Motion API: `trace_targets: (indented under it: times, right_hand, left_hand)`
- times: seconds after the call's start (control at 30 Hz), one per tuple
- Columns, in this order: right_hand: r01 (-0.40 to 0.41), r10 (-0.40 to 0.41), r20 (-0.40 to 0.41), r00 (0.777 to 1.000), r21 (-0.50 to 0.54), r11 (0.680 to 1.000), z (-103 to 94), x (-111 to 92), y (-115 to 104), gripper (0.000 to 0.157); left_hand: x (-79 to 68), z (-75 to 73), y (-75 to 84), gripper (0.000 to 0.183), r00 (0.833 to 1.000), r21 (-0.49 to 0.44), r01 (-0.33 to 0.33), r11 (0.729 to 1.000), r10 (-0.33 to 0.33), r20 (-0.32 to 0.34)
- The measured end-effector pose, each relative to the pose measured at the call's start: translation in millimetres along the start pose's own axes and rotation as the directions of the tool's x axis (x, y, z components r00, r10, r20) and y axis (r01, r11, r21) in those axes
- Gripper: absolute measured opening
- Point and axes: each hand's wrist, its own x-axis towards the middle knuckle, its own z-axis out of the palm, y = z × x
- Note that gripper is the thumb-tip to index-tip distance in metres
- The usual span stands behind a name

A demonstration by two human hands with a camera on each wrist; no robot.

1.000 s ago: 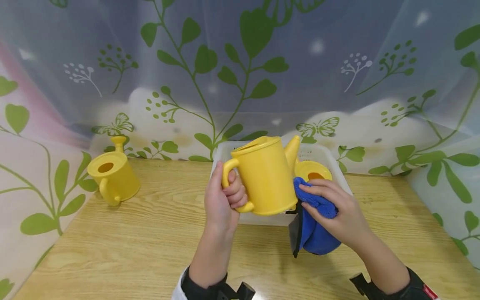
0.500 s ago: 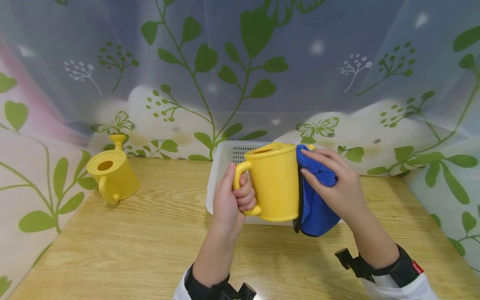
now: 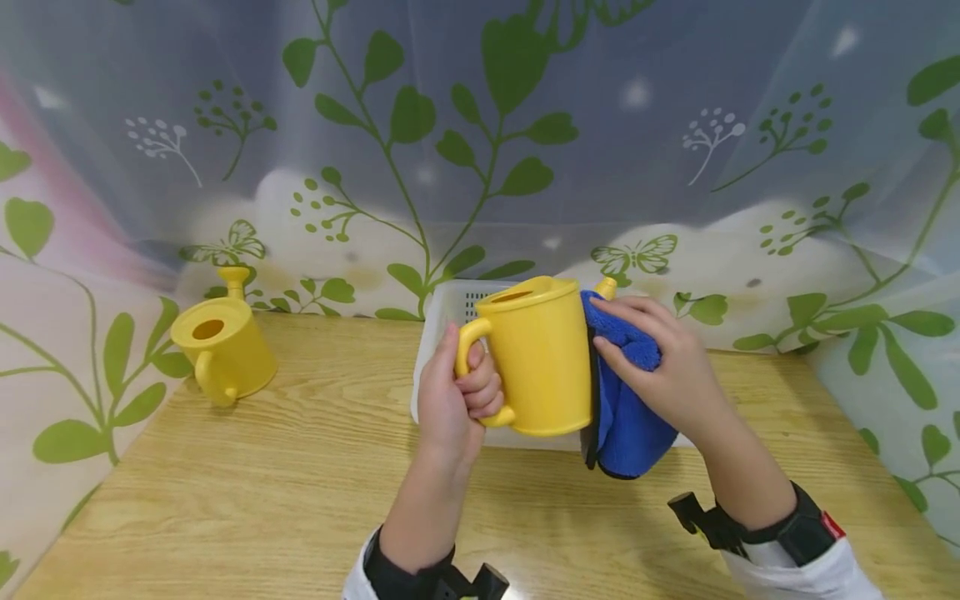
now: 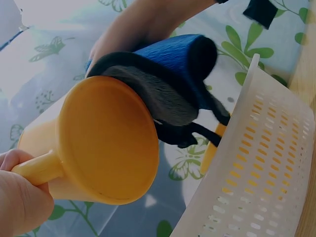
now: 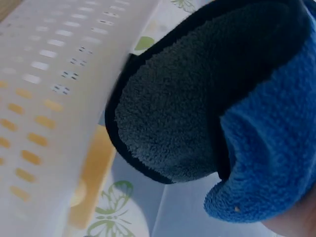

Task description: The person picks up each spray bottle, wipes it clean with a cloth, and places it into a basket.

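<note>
My left hand [image 3: 459, 396] grips the handle of a yellow watering can [image 3: 536, 358], held up in front of a white basket. In the left wrist view the can's round base [image 4: 108, 140] faces the camera. A blue and grey cloth [image 3: 633, 408] with black edging is pinched in my right hand [image 3: 671, 367], which presses it against the can's spout side. Only the spout's tip [image 3: 606, 288] shows above the cloth. Filling much of the right wrist view, the cloth's grey side [image 5: 168, 103] hides most of the right hand there.
Behind the held can stands the white slotted basket [image 3: 438, 333] on the wooden table [image 3: 300, 483]; yellow shows through its slots in both wrist views. Another yellow watering can [image 3: 236, 354] stands at the left. A patterned curtain [image 3: 337, 167] backs the table.
The right hand and cloth have risen from the can's lower right side to its spout, covering most of it. The held can first shifted right, then slightly back left.
</note>
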Motion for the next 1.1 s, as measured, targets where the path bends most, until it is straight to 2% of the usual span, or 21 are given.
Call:
trace_targets:
  times: [0.17, 0.37, 0.53, 0.77, 0.97, 1.1]
  right_hand:
    - [0.012, -0.013, 0.039, 0.999, 0.009, 1.000, 0.6, -13, 6, 0.042]
    - [0.025, -0.025, 0.054, 0.998, 0.006, 1.000, 5.3, -31, 13, 0.042]
    - [0.024, -0.024, 0.034, 0.999, 0.000, 1.000, 6.7, -41, 12, 0.043]
    - [0.006, -0.007, -0.034, 0.999, -0.020, 1.000, 8.0, -34, 10, 0.042]
    - [-0.008, 0.002, -0.098, 0.995, -0.056, 0.998, 12.4, -20, 10, 0.037]
    - [-0.044, 0.038, -0.109, 0.993, -0.052, 0.998, 13.3, -9, 12, 0.035]
  left_hand:
    - [0.5, 0.9, 1.9, 0.043, 1.000, -0.012, -0.006, 1.000, 0.006, -0.019]
    - [0.3, -0.4, 5.1, 0.044, 0.998, -0.048, -0.050, 0.998, 0.049, -0.027]
    - [-0.7, -0.7, 5.3, 0.044, 0.999, -0.048, -0.036, 0.998, 0.036, -0.008]
    - [-2.9, 1.6, 2.2, 0.044, 1.000, -0.023, 0.003, 1.000, -0.003, 0.012]
    - [-2.9, 2.9, 0.9, 0.043, 0.999, 0.013, -0.012, 1.000, 0.011, 0.048]
    - [-4.3, 3.9, 0.4, 0.042, 0.997, 0.042, -0.028, 0.999, 0.025, 0.071]
